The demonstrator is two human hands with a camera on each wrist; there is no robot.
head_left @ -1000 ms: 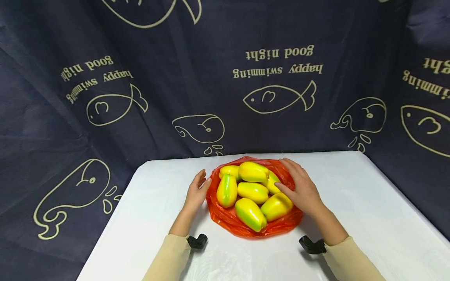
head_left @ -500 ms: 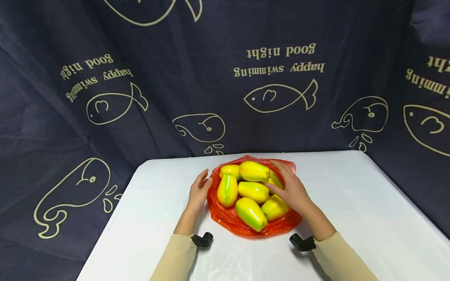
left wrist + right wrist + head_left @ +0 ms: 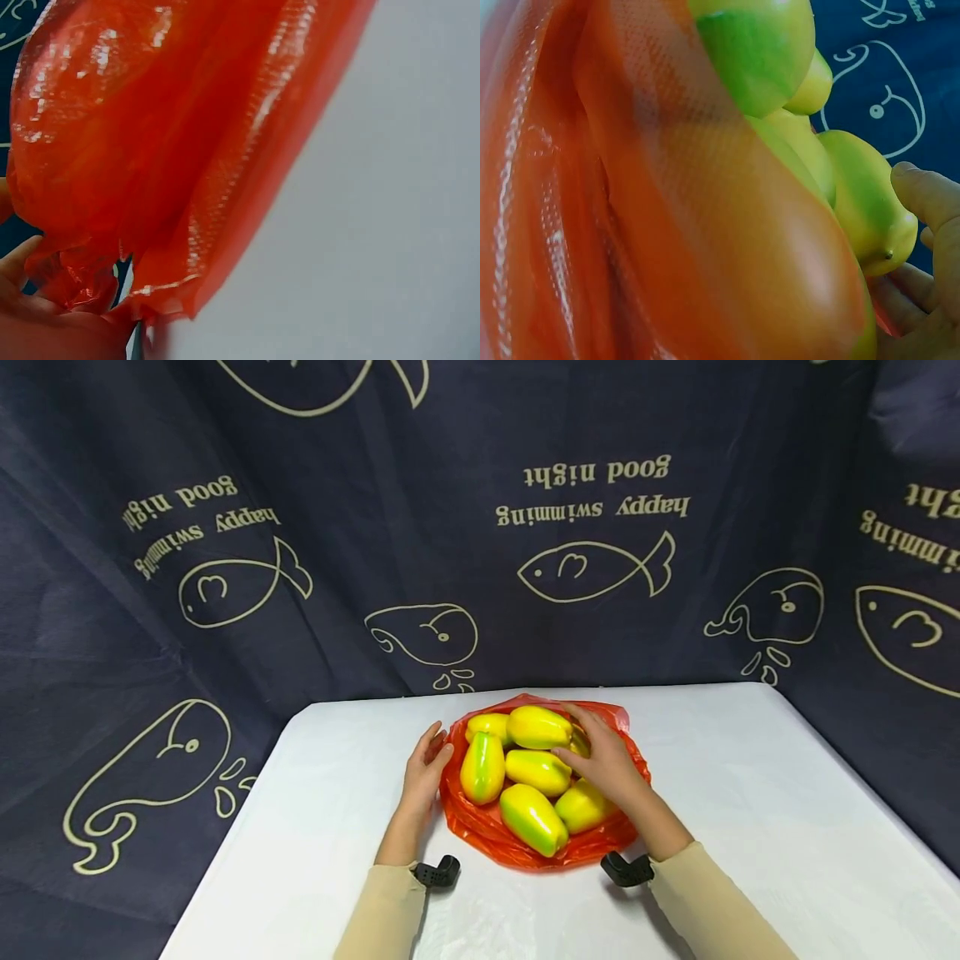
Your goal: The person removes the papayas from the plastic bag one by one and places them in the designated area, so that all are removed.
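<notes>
Several yellow-green papayas lie heaped in an opened red plastic bag. My left hand is at the bag's left rim. In the left wrist view, a crumpled fold of the bag lies between its thumb and curved fingers. My right hand reaches over the bag's right side, thumb and fingers spread apart over a papaya that it partly hides. In the right wrist view, the thumb stands close beside the rounded end of a papaya, with the other fingers low behind it.
The bag rests on a white table near its back edge. Behind and to the sides hangs a dark blue cloth with fish drawings and lettering. Each wrist wears a small black device.
My right hand has moved left, from the bag's right rim to over the papayas. The left hand has stayed at the left rim. The papayas lie as before.
</notes>
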